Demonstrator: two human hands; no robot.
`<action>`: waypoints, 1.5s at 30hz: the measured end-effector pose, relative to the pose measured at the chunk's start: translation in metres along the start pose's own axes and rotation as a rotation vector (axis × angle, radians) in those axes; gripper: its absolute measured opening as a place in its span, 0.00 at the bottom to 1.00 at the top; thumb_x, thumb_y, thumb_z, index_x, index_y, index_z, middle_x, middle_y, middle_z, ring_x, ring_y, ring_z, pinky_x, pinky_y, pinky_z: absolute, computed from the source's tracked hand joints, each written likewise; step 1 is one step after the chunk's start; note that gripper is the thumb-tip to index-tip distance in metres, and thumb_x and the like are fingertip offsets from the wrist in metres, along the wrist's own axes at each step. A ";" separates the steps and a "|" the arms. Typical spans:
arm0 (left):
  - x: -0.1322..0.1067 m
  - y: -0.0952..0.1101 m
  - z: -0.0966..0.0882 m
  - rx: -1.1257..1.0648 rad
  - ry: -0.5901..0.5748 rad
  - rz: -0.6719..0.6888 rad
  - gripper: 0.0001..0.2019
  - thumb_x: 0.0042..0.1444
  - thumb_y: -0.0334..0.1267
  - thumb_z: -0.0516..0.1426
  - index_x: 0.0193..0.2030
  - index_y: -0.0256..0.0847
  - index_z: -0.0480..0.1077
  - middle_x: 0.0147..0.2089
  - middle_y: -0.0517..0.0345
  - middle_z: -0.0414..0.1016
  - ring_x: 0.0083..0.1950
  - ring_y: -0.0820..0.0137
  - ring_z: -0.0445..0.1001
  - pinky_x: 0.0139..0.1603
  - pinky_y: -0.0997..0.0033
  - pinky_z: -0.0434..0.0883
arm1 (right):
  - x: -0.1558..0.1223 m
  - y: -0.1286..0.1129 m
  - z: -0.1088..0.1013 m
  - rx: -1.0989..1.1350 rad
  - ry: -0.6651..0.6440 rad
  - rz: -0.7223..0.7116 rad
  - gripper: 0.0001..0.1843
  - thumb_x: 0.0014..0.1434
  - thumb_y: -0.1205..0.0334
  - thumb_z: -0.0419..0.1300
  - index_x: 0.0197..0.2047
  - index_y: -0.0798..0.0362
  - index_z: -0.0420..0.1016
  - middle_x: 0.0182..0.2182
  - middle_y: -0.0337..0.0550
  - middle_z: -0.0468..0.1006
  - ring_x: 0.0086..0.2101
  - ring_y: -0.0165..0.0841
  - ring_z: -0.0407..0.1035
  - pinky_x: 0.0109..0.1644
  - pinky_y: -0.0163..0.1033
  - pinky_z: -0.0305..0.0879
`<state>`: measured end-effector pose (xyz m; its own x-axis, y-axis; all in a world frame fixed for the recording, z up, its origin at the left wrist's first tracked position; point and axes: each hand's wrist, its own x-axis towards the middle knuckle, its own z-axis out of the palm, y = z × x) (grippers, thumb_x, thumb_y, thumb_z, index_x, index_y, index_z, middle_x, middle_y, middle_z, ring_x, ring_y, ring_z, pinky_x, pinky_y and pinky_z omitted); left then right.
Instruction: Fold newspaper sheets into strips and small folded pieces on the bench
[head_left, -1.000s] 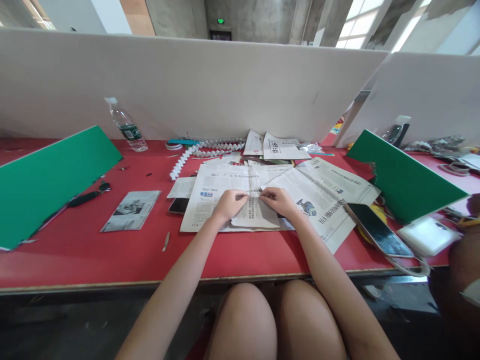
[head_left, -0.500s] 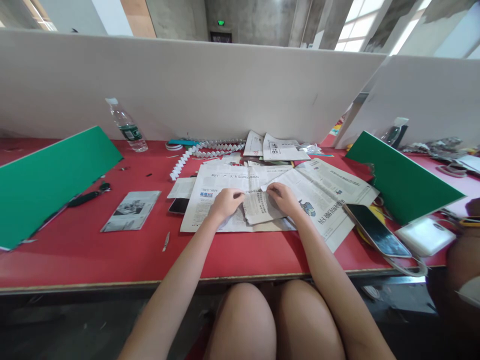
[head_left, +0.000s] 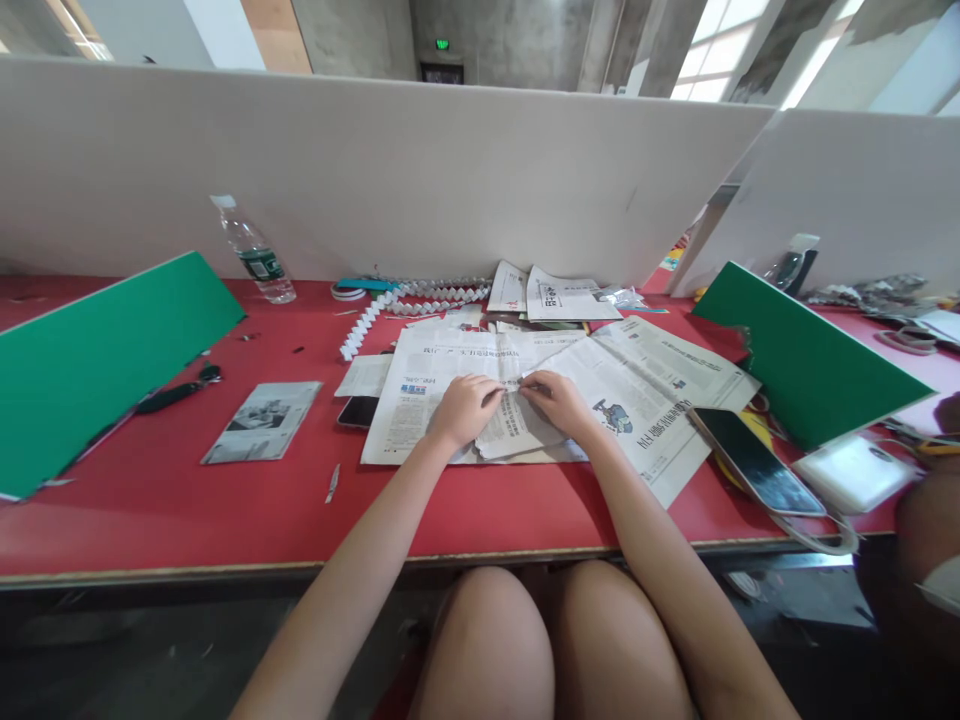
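Observation:
A smaller folded piece of newspaper (head_left: 514, 430) lies over larger newspaper sheets (head_left: 401, 425) on the red table. My left hand (head_left: 472, 408) pinches the piece's upper edge with thumb and fingers. Close by on the right, my right hand (head_left: 556, 402) pinches the same edge, so that the fingertips of both hands almost meet. Part of the piece is hidden beneath my hands. Under my right forearm another newspaper sheet (head_left: 660, 425), with a cartoon drawing on it, spreads to the right.
A folded newspaper (head_left: 262, 422) and a small blade-like piece (head_left: 333, 483) lie at left. Behind stand a water bottle (head_left: 259, 255) and a folded white paper chain (head_left: 367, 325). Green boards (head_left: 112, 365) flank both sides. A phone (head_left: 754, 460) rests at right, near another person's arm.
Both hands have moved closer together along the top edge of the newspaper piece. My left hand has slid to the right, and the piece has shifted slightly toward me.

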<state>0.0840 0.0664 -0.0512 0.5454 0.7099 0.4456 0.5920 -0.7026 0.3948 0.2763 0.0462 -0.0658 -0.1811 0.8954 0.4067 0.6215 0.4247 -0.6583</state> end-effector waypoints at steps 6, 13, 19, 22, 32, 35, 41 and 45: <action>-0.001 -0.004 0.005 -0.035 -0.052 0.002 0.09 0.57 0.34 0.52 0.35 0.42 0.75 0.36 0.57 0.78 0.39 0.66 0.73 0.41 0.68 0.67 | 0.000 -0.008 0.003 -0.008 -0.047 -0.031 0.05 0.56 0.65 0.56 0.33 0.52 0.74 0.32 0.42 0.77 0.35 0.34 0.69 0.41 0.38 0.62; 0.001 0.002 0.003 -0.113 -0.046 -0.135 0.08 0.53 0.34 0.54 0.30 0.42 0.75 0.33 0.57 0.77 0.36 0.67 0.73 0.35 0.71 0.66 | 0.001 -0.014 0.006 -0.009 -0.028 -0.055 0.05 0.56 0.65 0.55 0.33 0.52 0.73 0.32 0.42 0.76 0.36 0.35 0.68 0.43 0.39 0.61; -0.002 -0.008 -0.011 -0.096 0.080 -0.225 0.07 0.52 0.34 0.54 0.30 0.41 0.73 0.33 0.56 0.77 0.36 0.68 0.72 0.37 0.69 0.67 | 0.001 0.004 -0.012 -0.058 0.137 0.022 0.07 0.56 0.63 0.54 0.33 0.51 0.73 0.33 0.43 0.77 0.36 0.36 0.68 0.43 0.41 0.61; -0.003 -0.012 -0.016 -0.104 0.201 -0.279 0.09 0.56 0.35 0.51 0.32 0.40 0.73 0.34 0.55 0.76 0.35 0.69 0.71 0.38 0.68 0.68 | 0.000 0.012 -0.022 -0.007 0.257 0.109 0.08 0.56 0.60 0.54 0.32 0.52 0.73 0.32 0.43 0.76 0.34 0.36 0.68 0.41 0.41 0.62; -0.002 -0.007 -0.005 -0.177 0.014 -0.121 0.12 0.61 0.40 0.49 0.38 0.42 0.74 0.40 0.55 0.77 0.42 0.66 0.73 0.43 0.67 0.68 | 0.001 -0.005 -0.010 0.098 0.124 0.102 0.10 0.56 0.55 0.56 0.33 0.52 0.74 0.31 0.41 0.77 0.32 0.33 0.68 0.38 0.38 0.62; -0.003 -0.007 -0.005 -0.121 -0.001 -0.101 0.13 0.61 0.40 0.48 0.39 0.42 0.73 0.40 0.55 0.77 0.42 0.66 0.73 0.42 0.67 0.67 | 0.000 -0.006 -0.010 0.096 0.103 0.098 0.10 0.56 0.56 0.56 0.32 0.52 0.74 0.30 0.41 0.77 0.31 0.33 0.68 0.37 0.37 0.62; -0.004 -0.006 -0.003 -0.036 -0.056 -0.059 0.14 0.62 0.42 0.48 0.34 0.42 0.73 0.35 0.56 0.76 0.38 0.66 0.72 0.36 0.69 0.65 | -0.002 -0.011 -0.003 0.039 0.018 0.043 0.07 0.55 0.62 0.56 0.33 0.51 0.75 0.33 0.41 0.78 0.37 0.34 0.70 0.43 0.39 0.63; -0.004 -0.005 -0.001 -0.012 -0.084 -0.048 0.14 0.62 0.42 0.48 0.32 0.43 0.73 0.34 0.56 0.76 0.37 0.66 0.72 0.36 0.69 0.64 | -0.001 -0.015 0.001 0.083 -0.018 0.018 0.07 0.54 0.64 0.56 0.32 0.51 0.75 0.33 0.41 0.78 0.37 0.34 0.70 0.43 0.38 0.63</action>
<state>0.0787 0.0672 -0.0541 0.5647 0.7442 0.3568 0.6121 -0.6677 0.4237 0.2661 0.0390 -0.0569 -0.1849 0.9050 0.3832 0.5592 0.4175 -0.7162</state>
